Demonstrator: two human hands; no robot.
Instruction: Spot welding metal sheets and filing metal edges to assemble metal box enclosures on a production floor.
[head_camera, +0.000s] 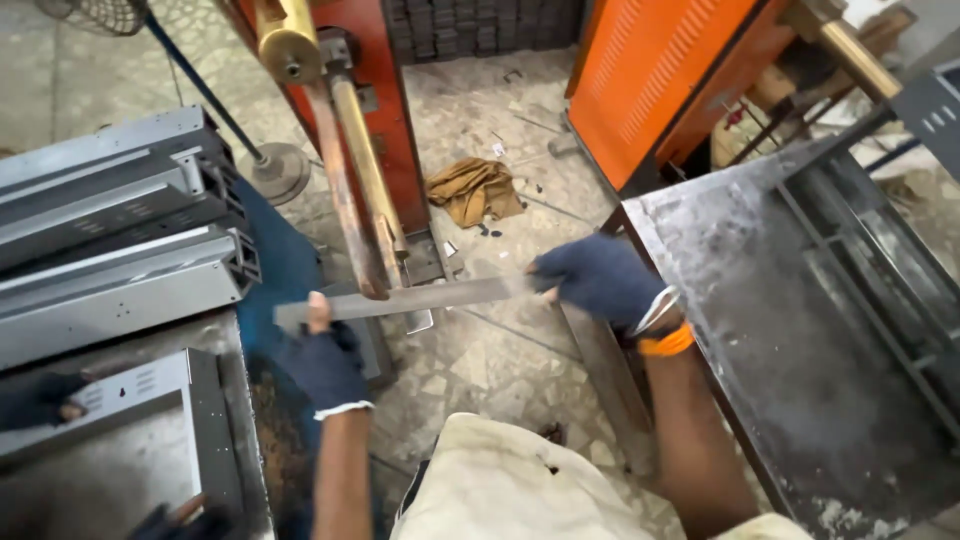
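Note:
A long flat grey metal strip (420, 298) lies level between my two hands. My left hand (322, 362), in a dark blue glove, grips its left end, one bare fingertip showing on the strip. At the strip's right end is my right hand (598, 277), also gloved in dark blue, with an orange band and a bangle at the wrist. The strip passes just under the copper arms (355, 170) of a red spot-welding machine (375, 70).
Stacked grey sheet-metal channels (110, 250) lie on the left bench. A dark metal table (790, 330) stands on the right, an orange cabinet (660, 70) behind it. A tan rag (475, 188) lies on the tiled floor. Another person's gloved hands (40, 398) show at the lower left.

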